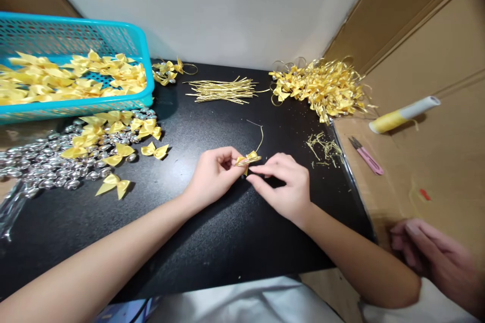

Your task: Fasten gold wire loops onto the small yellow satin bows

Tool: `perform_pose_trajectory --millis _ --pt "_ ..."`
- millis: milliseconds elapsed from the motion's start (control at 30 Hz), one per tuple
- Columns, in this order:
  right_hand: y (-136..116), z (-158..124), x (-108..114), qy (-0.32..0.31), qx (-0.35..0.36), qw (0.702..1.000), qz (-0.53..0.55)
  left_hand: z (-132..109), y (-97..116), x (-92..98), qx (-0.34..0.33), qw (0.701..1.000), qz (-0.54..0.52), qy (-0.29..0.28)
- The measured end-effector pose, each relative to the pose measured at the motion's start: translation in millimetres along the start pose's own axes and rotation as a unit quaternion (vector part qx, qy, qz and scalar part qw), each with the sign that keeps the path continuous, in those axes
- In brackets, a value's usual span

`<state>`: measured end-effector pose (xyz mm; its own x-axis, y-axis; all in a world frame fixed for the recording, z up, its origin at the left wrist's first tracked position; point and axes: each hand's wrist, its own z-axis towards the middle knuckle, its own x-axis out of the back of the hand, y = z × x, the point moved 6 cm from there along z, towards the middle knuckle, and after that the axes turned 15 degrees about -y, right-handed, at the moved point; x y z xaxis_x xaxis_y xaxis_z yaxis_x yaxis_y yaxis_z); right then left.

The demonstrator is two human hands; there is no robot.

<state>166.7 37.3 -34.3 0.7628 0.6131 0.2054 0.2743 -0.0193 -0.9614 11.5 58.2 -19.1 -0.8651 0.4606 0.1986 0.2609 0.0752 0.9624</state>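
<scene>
My left hand (212,174) and my right hand (285,185) meet over the middle of the black table (212,232). Both pinch one small yellow ribbon bow (248,159) between their fingertips. A thin gold wire (259,136) rises from the bow and curves up and left. Loose yellow bows (113,136) lie to the left on a spread of silver beads (41,161). A bundle of gold wires (222,90) lies at the back centre.
A turquoise basket (94,106) of yellow bows stands at the back left. A heap of wired bows (322,88) sits back right, wire scraps (324,147) nearer. On the cardboard at right lie pink snips (367,156) and a yellow-white tube (403,114). Another person's hand (435,257) rests bottom right.
</scene>
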Motion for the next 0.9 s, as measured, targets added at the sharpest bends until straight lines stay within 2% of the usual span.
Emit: perform_pose_trajectory --millis 200,433,567,633,700,900 --pt "-6 6 -5 -0.063 -0.009 0.998 -0.03 -1 7 -4.2 -0.002 0.997 0.066 -0.05" --pt "-29 8 11 -0.013 0.059 0.987 -0.15 2 7 -5.6 0.015 0.992 0.054 -0.114" --pt "-44 5 13 0.052 0.071 0.958 -0.274 3 7 -5.8 0.025 0.989 0.048 -0.138" --pt "-51 4 13 0.063 0.067 0.944 -0.317 4 6 -4.7 0.03 0.989 0.039 -0.138" --pt "-55 4 11 0.05 0.048 0.937 -0.343 4 5 -2.9 0.033 0.991 0.029 -0.129" --pt "-55 2 6 -0.048 0.003 0.94 -0.338 7 1 4.0 0.04 0.996 0.009 -0.084"
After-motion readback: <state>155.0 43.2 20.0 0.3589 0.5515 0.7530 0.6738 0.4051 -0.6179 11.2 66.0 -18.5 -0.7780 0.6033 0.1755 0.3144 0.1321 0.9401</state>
